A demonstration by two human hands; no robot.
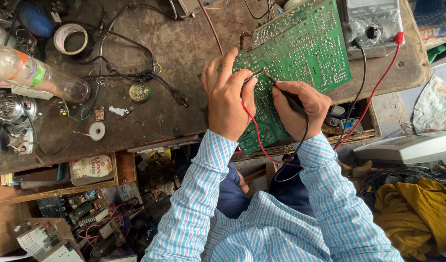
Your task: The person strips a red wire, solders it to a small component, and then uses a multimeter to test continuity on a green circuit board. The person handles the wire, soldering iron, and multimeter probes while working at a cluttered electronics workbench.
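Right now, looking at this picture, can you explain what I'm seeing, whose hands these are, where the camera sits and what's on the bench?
There is one picture, taken by a camera worn on the person's head, looking straight down, so the striped sleeves at the bottom belong to that person. There is no machine, only two bare hands. The left hand holds a probe with a red lead and the right hand holds a black probe, both tips touching a green circuit board that leans over the edge of a worn workbench. The leads run to a grey meter at the top right. Also on the bench are a roll of tape, a clear plastic bottle lying on its side, a small round tin and loose black cables. Below the bench are open boxes of electronic parts, and a yellow cloth lies at the lower right.
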